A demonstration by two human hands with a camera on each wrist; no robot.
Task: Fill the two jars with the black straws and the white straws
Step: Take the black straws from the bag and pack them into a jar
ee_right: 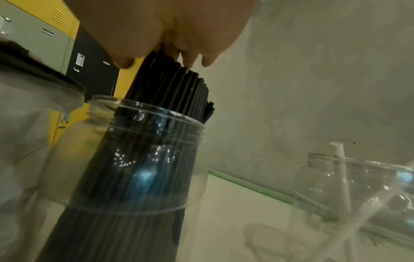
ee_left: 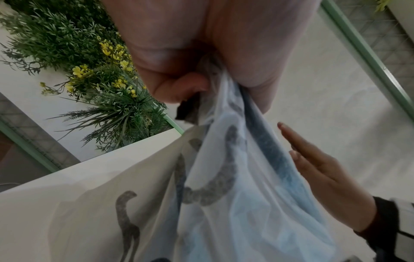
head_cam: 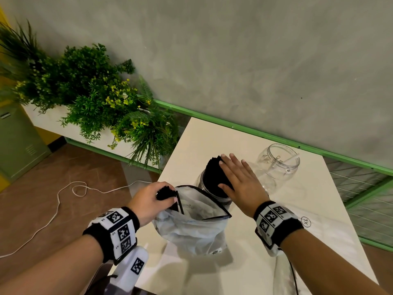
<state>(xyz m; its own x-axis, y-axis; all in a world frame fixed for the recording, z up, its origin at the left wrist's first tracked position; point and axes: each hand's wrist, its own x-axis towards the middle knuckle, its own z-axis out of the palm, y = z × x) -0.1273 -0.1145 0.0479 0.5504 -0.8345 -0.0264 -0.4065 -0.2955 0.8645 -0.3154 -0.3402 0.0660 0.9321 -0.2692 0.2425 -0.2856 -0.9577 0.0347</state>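
The room is evenly and softly lit, rather dim and warm, and soft-edged shadows lie on the pale table [head_cam: 251,262] beneath the translucent bag [head_cam: 191,226]. From the head view the picture is sharp in the middle, while the green rail [head_cam: 276,138] bows with wide-angle distortion. On the left wrist view the left hand [ee_left: 201,53] fills the top, close and blurred, and the bag's cloth is soft too. The right wrist view is murkiest: small white glints speckle the jar of black straws [ee_right: 143,159], and the far jar [ee_right: 358,186] smears toward the edge.
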